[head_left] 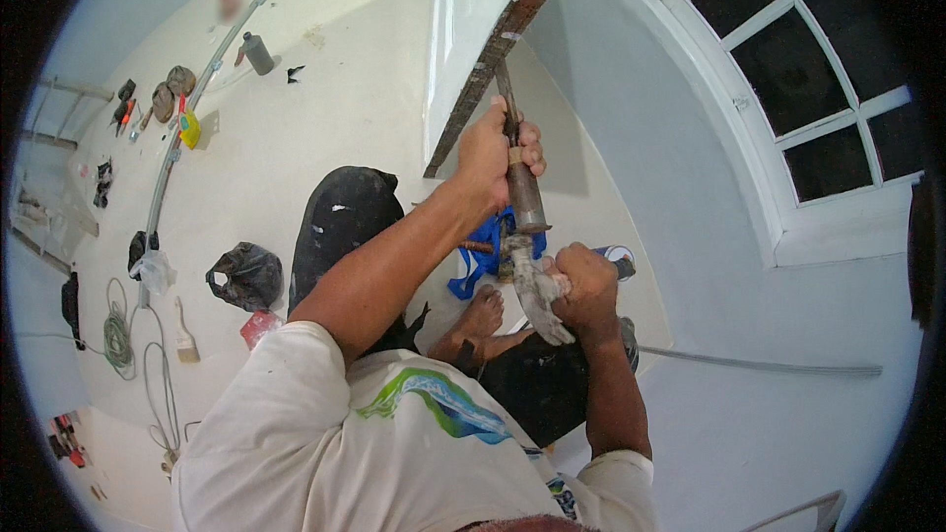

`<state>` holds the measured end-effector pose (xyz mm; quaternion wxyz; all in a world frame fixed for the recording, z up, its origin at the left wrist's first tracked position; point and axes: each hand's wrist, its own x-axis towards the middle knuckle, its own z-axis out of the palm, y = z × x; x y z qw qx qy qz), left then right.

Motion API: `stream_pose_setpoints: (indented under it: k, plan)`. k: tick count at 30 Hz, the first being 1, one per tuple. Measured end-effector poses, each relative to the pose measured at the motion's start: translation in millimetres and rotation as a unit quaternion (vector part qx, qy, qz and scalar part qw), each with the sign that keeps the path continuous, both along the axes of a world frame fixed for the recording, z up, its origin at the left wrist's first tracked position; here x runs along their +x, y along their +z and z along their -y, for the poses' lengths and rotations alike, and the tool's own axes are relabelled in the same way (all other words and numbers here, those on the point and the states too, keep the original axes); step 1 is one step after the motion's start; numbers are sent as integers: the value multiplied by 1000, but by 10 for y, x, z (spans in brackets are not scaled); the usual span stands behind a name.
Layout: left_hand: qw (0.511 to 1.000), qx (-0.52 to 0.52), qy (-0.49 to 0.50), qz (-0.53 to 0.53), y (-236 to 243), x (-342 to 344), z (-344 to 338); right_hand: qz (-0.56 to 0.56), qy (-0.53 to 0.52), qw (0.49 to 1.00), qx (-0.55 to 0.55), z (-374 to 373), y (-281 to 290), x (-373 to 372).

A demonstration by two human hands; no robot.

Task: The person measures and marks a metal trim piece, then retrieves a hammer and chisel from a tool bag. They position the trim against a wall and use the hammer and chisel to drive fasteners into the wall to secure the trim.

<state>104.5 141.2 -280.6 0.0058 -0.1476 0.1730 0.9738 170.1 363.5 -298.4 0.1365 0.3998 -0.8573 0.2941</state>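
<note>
My left hand (490, 156) is closed round a chisel (526, 199) with a worn brown handle. Its blade points away from me and meets the dark, rough edge of a white door (498, 47); the exact contact is hard to make out. Below the handle's butt, my right hand (587, 288) grips a claw hammer (532, 286) close to its head. The head is grey and worn, with the claw toward me. Hammer face and chisel butt are very near each other; whether they touch I cannot tell.
A blue bag or cloth (481, 254) lies beneath the hammer, near my bare foot (481, 313). To the left are a black plastic bag (246, 276), a paintbrush (186, 333), coiled cable (117, 340), a long metal bar (202, 84) and a grey bottle (257, 54). A paned window (788, 59) is at right.
</note>
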Motion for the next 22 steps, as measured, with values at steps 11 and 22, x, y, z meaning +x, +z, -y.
stream_pose_setpoints:
  k: [11,22]
  plan:
    - [999,-38,5,5,-88,71,-24,-52,36,998,-18,-71,91,-14]
    - [1000,-18,9,-14,-246,40,-23,-36,27,999,-2,-106,-9,-50]
